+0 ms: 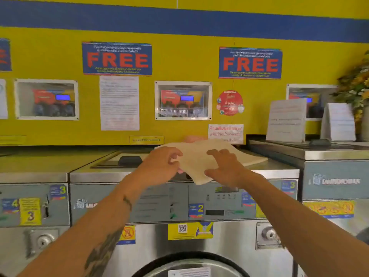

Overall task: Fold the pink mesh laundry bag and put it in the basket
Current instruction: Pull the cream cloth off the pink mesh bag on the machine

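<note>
A pale, cream-pink mesh laundry bag lies flat on top of the middle washing machine, its near corner hanging over the front edge. My left hand grips the bag's left edge, with a pink bit showing under the fingers. My right hand rests on the bag's right part, fingers spread and thumb at the near edge. Another pink piece peeks out behind the bag. No basket is in view.
A dark detergent lid handle sits left of the bag on the machine top. Two standing signs and yellow flowers are on the right machine. The yellow wall with posters stands close behind.
</note>
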